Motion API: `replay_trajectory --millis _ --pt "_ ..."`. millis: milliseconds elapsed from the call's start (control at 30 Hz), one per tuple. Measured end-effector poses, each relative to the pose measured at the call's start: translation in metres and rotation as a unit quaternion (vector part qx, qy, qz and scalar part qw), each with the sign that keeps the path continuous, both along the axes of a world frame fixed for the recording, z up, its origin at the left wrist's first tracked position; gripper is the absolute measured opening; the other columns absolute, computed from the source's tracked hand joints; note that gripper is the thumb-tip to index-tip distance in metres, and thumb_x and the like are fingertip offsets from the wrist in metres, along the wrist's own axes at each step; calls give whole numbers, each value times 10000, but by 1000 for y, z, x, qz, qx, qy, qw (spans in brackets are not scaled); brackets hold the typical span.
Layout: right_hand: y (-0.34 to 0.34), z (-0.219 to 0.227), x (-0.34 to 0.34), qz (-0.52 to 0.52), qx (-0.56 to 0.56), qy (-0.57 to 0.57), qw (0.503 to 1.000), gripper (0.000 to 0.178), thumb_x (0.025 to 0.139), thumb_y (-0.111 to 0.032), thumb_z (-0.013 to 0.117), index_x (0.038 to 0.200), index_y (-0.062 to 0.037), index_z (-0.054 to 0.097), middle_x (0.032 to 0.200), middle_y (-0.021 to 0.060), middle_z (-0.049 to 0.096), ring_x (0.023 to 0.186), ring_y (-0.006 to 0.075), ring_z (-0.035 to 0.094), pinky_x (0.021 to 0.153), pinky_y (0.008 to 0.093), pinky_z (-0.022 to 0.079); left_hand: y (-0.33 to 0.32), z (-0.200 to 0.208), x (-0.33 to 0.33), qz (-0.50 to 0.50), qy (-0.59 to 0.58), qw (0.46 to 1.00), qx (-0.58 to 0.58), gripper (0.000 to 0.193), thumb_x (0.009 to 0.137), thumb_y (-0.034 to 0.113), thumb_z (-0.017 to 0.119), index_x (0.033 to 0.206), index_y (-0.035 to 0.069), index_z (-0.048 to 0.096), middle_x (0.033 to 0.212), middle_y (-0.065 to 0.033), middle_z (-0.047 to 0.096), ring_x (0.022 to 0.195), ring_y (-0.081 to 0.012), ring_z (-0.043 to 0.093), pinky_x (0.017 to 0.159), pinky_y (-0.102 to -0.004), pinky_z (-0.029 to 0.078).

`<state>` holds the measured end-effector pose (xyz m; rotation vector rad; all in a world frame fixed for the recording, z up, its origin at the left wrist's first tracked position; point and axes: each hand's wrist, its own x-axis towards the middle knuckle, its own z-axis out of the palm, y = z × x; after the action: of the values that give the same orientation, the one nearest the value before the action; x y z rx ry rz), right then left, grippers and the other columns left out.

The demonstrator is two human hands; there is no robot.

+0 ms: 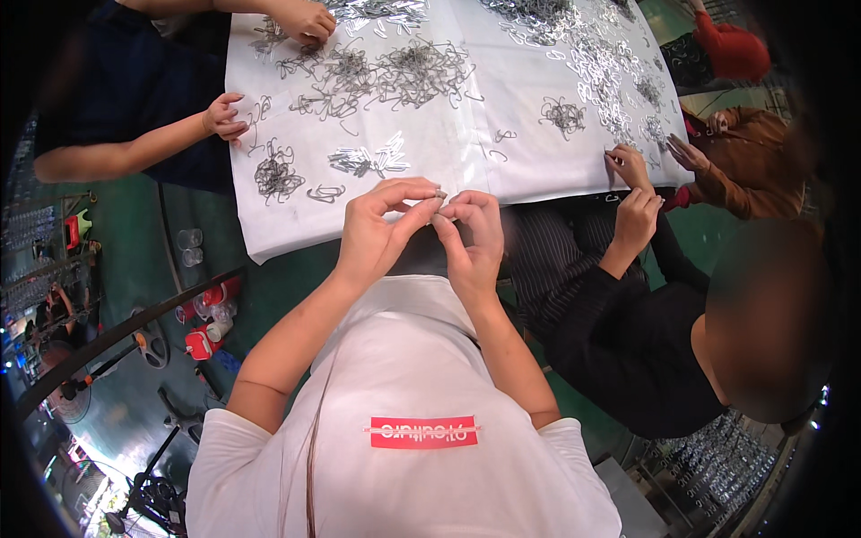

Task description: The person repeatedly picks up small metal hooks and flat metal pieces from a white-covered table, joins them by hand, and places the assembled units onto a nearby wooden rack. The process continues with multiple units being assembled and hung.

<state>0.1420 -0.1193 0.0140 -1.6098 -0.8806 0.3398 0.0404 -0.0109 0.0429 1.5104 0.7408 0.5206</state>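
Pinching a small metal wire piece (439, 194) between their fingertips, the left hand (381, 229) and the right hand (473, 235) meet just above the near edge of the table. The piece is very small and mostly hidden by the fingers, so its exact shape cannot be told; it sits between thumb and forefinger of both hands, which are both closed on it, at the middle of the view and over the person's white T-shirt (404, 403).

Just beyond the hands lies the white cloth (448, 143) that covers the table. On it I count about six separate groups of bent wire clips: a small dark tangle (276, 175) at the left, a shiny flat bunch (369, 161) near the left hand, a big dark heap (395, 76) in the middle, a small tangle (562, 115) at the right, and a long bright spread (601, 63) toward the far right corner, with one more at the far edge. Single clips lie loose between them.

Other people work around the same table. Two hands of a person in a dark top (229, 117) touch wires at the left side, and two hands of a person in a black sleeve (632, 193) rest at the right edge of the cloth. One more hand in a brown sleeve (691, 154) is near the right corner.

On the green floor at the left stand two clear cups (189, 247).
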Motion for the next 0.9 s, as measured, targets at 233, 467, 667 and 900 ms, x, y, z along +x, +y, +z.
replay_trajectory --millis 233,467,667,900 --pt "1 -9 34 -6 -10 34 999 137 818 -50 685 949 -32 649 954 88 598 813 203 590 706 289 455 -4 -2 -4 18 -45 997 65 151 805 -6 700 933 66 736 1075 -62 628 956 -149 596 737 -251 515" --pt "119 -78 160 -34 -250 -115 961 137 843 -179 667 880 -56 711 863 112 673 757 273 628 709 379 484 -3 3 -9 -12 -53 986 156 219 743 -77 710 905 68 738 1010 -52 637 972 -189 587 735 -283 504" --pt "192 -104 202 -2 -466 -136 875 214 795 -304 691 892 -124 752 972 119 716 919 300 675 791 387 514 -8 1 -6 -3 -58 992 108 232 697 -69 756 880 71 734 987 -45 657 997 -218 594 740 -303 510" --pt "215 -114 200 26 -545 -178 819 234 811 -276 653 960 -116 736 1005 135 704 935 319 670 800 397 519 -3 -7 -5 -7 -82 990 119 193 726 -8 764 899 70 729 974 -40 661 983 -234 585 811 -333 493"
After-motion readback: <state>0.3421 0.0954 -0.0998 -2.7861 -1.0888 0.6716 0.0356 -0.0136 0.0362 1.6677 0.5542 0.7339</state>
